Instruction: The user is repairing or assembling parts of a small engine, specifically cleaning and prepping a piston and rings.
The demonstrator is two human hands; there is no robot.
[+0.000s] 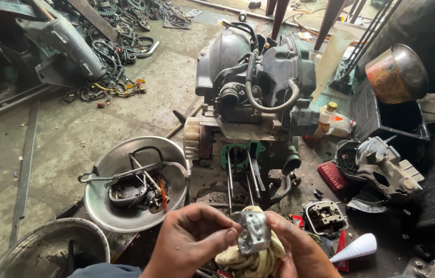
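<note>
Metal part: small grey cast-metal block (252, 231), held between both hands low in view, resting on a yellowish crumpled rag (251, 260)
Left hand (191, 239): thumb and fingers clamped on the block's left edge
Right hand (299, 252): closed around rag and block from the right
Behind: stripped black scooter engine (256, 87) on the floor
Packages: white plastic bottle with yellow cap (330, 121), beside the engine; round metal tin with reddish label (395, 74), far right

engine block (258, 98); metal bowl (125, 211) of parts
</note>
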